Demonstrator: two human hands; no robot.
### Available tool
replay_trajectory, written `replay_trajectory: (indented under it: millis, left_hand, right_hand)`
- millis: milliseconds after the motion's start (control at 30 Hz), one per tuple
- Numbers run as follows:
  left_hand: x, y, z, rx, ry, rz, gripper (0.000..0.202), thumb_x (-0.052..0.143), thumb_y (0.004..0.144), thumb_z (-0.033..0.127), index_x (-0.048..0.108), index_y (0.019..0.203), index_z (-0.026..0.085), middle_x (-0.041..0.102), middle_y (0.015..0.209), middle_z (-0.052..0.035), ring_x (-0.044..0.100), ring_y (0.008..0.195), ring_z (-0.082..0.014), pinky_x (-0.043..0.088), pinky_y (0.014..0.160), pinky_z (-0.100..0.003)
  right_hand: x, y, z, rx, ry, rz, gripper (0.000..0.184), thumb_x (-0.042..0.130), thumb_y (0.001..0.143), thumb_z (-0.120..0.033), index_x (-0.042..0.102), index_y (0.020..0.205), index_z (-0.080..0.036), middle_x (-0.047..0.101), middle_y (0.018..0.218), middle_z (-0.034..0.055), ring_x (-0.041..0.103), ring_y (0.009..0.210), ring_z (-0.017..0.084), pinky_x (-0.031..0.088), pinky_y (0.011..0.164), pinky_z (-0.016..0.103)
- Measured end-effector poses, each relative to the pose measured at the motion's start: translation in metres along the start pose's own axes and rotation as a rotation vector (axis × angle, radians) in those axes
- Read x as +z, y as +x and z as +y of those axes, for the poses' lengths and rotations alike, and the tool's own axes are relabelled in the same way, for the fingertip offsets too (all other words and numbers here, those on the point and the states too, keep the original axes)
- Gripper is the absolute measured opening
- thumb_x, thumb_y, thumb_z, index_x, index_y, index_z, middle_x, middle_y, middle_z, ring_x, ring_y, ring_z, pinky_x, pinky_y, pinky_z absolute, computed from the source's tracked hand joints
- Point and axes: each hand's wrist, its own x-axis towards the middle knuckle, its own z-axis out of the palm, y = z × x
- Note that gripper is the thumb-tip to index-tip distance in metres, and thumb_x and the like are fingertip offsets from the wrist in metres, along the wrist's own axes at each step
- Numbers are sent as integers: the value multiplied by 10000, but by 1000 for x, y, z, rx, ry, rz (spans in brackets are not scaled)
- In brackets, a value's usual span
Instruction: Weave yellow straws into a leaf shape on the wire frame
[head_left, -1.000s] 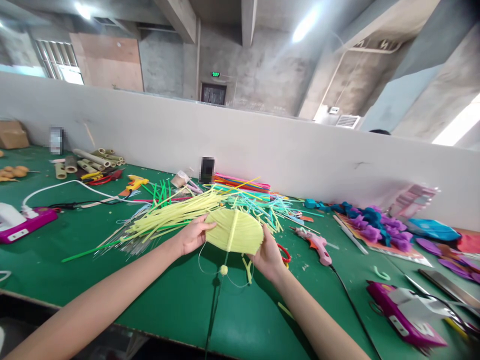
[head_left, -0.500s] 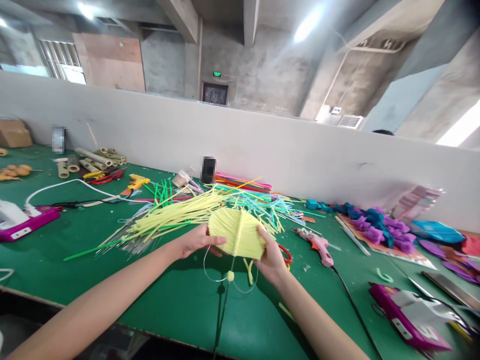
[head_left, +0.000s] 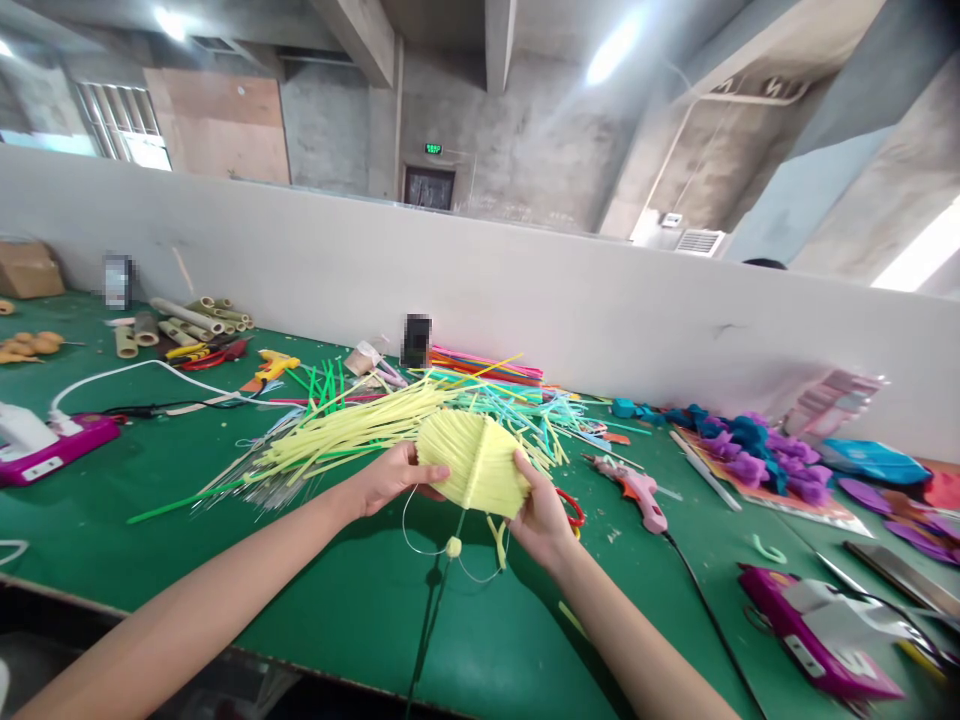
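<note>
Between my two hands is a yellow leaf made of pipe cleaners, with a raised rib down its middle. My left hand pinches its left edge, thumb on top. On the right edge, my right hand is closed with the thumb on the face and the fingers hidden behind. A thin dark green stem runs down from the leaf toward me. Partway along the stem sits a small yellow knob, and thin wire loops curve out from it on both sides.
Behind the leaf lies a pile of yellow pipe cleaners. To the right are a pink glue gun, purple and teal fuzzy pieces and a power strip. A yellow glue gun and bamboo tubes lie left.
The leaf has tilted slightly, its stem and knob swinging a little to the left. Both hands keep their hold in nearly the same place.
</note>
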Motion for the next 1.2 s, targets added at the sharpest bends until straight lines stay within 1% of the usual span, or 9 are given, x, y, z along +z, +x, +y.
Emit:
replay_trajectory:
  millis: [133,233,467,633,833,933,1033,1100,1200]
  left_hand:
    - [1,-1,0,-2,-22,-26,409,807,689,311,692,1048,151,726,1053,-117,693,893,-246,580,704,-319]
    - [1,-2,2,-23,-45,-28,454,807,687,331,676,1088,163,711,1099,-121,688,930,-268,584,711,-347]
    - [-4,3,1,-132,-151,142,407,770,726,411,698,1000,119,734,1013,-142,700,876,-226,557,764,-314]
    - [-5,3,-2,-142,-199,86,410,760,728,446,713,951,106,743,985,-147,702,884,-229,538,807,-317]
    - [-6,3,-3,-125,-234,32,427,720,767,463,707,974,89,738,997,-161,699,913,-247,524,857,-339]
    - [-6,3,0,-120,-304,68,431,668,810,480,686,1043,117,729,1052,-144,690,956,-239,524,863,-326]
    - [-7,5,2,-159,-421,42,495,572,854,545,655,1123,137,718,1094,-133,686,980,-239,527,859,-323]
    - [-9,7,1,-197,-489,33,485,537,888,517,644,1145,121,724,1071,-138,694,961,-236,532,844,-315]
    - [-15,12,-4,-201,-550,106,382,534,921,385,638,1151,99,741,1007,-131,713,888,-217,544,803,-295]
  right_hand:
    - [-2,0,2,15,-11,-18,326,602,873,-274,607,1169,-137,750,999,81,717,921,233,598,810,351]
    - [-4,1,1,3,-24,-20,342,621,859,-287,606,1169,-145,751,993,74,716,920,234,597,808,355]
    - [-7,-2,-2,12,-159,-20,396,691,791,-379,641,1117,-160,751,976,84,712,921,251,584,817,362]
    - [-7,-1,-1,26,-235,-17,434,696,782,-444,653,1096,-147,753,935,103,716,895,257,586,802,370]
    - [-7,0,0,-36,-243,-95,383,711,788,-389,660,1098,-168,749,976,88,723,846,232,581,805,354]
    - [-7,1,-1,-54,-234,-61,378,717,783,-380,665,1091,-167,755,944,86,725,828,231,581,792,346]
    - [-8,2,-1,-7,-201,-4,407,694,792,-428,662,1099,-162,760,910,82,725,845,239,576,797,353]
    - [-8,2,-1,60,-170,2,446,649,812,-491,657,1111,-161,759,922,81,719,887,244,570,814,363]
    - [-8,2,0,77,-126,-55,458,585,846,-532,648,1127,-175,754,976,69,706,942,236,563,837,364]
